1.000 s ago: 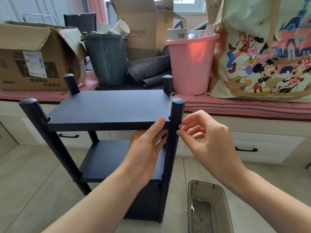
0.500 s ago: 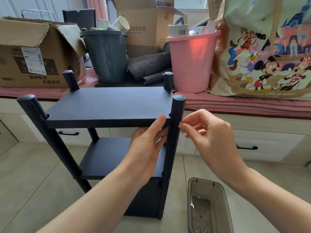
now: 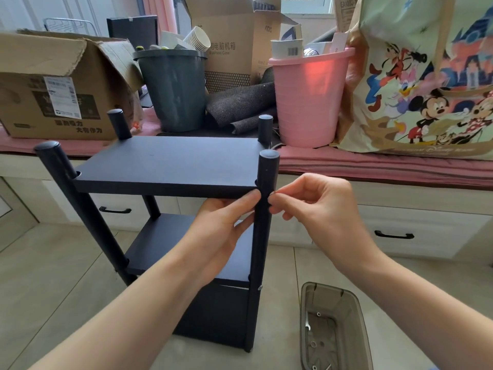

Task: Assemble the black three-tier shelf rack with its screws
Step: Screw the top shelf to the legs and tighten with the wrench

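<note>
Both hands are working at the near right post (image 3: 262,236) of the rack (image 3: 165,166) — my left hand (image 3: 221,231) is propping the top shelf from beneath while my right hand (image 3: 317,209) is pinching something tiny, probably a screw, sideways against the upright post at shelf height.

A home room: window seat (image 3: 373,166) piled with cardboard boxes (image 3: 61,89) and bins (image 3: 306,97).

A torn cardboard box (image 3: 57,94) sits at upper left on the pink-cushioned ledge (image 3: 373,166). Right of it stand a grey bin (image 3: 170,89), a pink bin (image 3: 306,97) and a cartoon-printed bag (image 3: 426,81). A translucent plastic container (image 3: 333,327) occupies the lower right floor.
</note>
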`<state>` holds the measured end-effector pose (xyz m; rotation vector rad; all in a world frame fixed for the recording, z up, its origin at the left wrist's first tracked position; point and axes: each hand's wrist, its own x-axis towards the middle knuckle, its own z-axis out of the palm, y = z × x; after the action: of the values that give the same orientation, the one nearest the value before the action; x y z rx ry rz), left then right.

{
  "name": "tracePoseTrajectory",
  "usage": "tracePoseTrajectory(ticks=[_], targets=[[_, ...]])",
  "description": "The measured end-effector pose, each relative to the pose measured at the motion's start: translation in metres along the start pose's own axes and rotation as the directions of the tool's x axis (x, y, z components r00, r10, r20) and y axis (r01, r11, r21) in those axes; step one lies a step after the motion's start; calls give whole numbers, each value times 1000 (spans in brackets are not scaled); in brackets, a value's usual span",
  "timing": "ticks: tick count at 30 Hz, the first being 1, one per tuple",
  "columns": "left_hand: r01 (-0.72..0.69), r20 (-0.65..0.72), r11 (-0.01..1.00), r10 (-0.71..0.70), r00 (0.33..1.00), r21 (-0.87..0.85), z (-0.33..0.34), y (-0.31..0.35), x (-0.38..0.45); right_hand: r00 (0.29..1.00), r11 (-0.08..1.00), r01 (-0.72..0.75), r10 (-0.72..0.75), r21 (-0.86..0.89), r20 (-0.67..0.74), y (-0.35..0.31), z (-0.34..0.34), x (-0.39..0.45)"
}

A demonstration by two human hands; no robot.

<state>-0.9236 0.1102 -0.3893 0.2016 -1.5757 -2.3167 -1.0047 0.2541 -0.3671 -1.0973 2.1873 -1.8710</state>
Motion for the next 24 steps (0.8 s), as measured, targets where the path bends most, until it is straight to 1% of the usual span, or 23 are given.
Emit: tracePoseTrajectory(ticks=[2,5,7,8,10,12,14,17,21,24], targets=[[19,22,1000,-19,1000,19,-7,5,-2,997,997,-70,70,13,33,-2,0,6],[40,37,998,-42,998,48,-19,10,-7,977,979,-201,203,-38,67,-3,-2,15],[37,35,998,-40,999,60,-25,12,-13,947,965,-263,261,-15,187,-4,1,19],[28,23,998,-30,999,61,-28,12,-17,929,960,-279,266,16,257,-5,4,19],[-3,-49,999,4,999,34,-29,10,-27,902,953,-291,243,88,356,-8,11,20],[-44,-180,999,43,983,-3,-27,5,-38,887,947,-289,212,137,410,-10,17,20],[-85,-286,996,83,955,3,-23,3,-48,879,948,-280,191,150,437,-11,23,18],[-139,-353,990,138,925,24,-20,5,-60,876,945,-277,176,172,448,-11,32,16],[-149,-370,987,160,915,58,-20,9,-68,881,942,-285,186,174,436,-12,37,14],[-163,-331,986,161,930,23,-19,13,-71,888,940,-289,194,178,417,-13,38,13]])
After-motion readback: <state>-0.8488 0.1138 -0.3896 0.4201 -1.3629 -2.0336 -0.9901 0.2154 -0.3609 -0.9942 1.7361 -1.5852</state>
